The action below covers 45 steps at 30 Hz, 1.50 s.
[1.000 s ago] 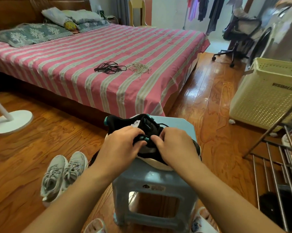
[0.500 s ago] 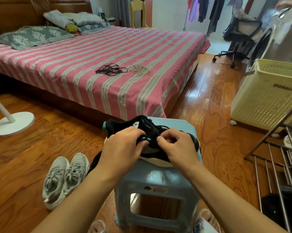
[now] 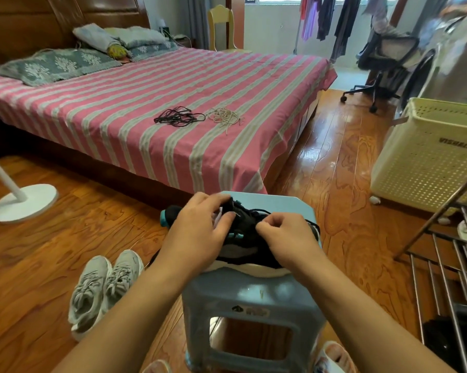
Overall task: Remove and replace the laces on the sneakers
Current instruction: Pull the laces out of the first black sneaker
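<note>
A black sneaker [image 3: 250,247] with teal accents and a white sole lies on a pale blue plastic stool [image 3: 254,300]. My left hand [image 3: 200,232] grips the sneaker's tongue and collar end. My right hand [image 3: 287,236] pinches the black lace over the sneaker's eyelets, fingers curled. On the striped bed lie a bundle of black laces [image 3: 178,118] and a bundle of beige laces [image 3: 225,117]. A pair of grey sneakers [image 3: 103,286] stands on the floor to the left of the stool.
The pink striped bed [image 3: 146,103] fills the space ahead. A white fan base [image 3: 22,201] stands at the left. A cream laundry basket [image 3: 428,154] and a metal rack [image 3: 447,265] stand at the right. An office chair [image 3: 380,65] is farther back.
My left hand has slid up over the sneaker's tongue end. My right hand has shifted slightly right along the laces. The camera has tilted, so the stool sits lower in view.
</note>
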{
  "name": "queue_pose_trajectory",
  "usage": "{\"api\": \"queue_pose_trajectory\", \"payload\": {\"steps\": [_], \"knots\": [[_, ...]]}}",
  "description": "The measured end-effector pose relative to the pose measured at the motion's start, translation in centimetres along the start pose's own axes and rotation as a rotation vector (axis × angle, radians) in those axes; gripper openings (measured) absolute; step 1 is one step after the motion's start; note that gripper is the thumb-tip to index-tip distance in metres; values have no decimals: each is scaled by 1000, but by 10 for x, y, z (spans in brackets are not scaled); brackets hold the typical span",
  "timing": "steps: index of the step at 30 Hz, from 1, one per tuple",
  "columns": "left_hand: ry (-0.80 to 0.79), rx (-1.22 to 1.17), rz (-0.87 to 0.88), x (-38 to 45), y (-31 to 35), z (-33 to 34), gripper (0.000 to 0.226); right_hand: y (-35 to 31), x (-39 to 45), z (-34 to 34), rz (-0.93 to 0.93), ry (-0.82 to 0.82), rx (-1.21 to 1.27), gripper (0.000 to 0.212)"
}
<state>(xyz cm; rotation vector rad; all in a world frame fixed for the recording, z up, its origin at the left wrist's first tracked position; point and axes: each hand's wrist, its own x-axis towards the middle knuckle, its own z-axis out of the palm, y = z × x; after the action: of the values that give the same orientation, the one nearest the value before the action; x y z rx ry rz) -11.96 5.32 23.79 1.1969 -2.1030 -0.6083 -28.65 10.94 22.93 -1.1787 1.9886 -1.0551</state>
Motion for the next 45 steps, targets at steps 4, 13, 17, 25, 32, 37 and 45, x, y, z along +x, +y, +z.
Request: {"api": "queue_pose_trajectory", "payload": {"steps": [4, 13, 17, 25, 32, 37, 45], "knots": [[36, -53, 79, -5, 1, 1, 19, 0, 8, -8, -76, 117, 38, 17], [3, -36, 71, -15, 1, 0, 19, -13, 14, 4, -294, 199, -522, 18], [5, -63, 46, -11, 2, 0, 14, -16, 18, 4, -240, 129, -366, 14], [-23, 76, -106, 6, 12, 7, 43, -1, 19, -19, 78, -81, 571, 33], [-6, 98, -48, 2, 11, 8, 41, -10, 30, -3, -190, 25, -319, 27], [12, 113, -76, 4, 6, 8, 43, -6, 39, -16, 164, -14, 819, 27], [8, 135, -45, 3, 11, 11, 44, 3, 38, -47, 133, -411, 405, 47]]}}
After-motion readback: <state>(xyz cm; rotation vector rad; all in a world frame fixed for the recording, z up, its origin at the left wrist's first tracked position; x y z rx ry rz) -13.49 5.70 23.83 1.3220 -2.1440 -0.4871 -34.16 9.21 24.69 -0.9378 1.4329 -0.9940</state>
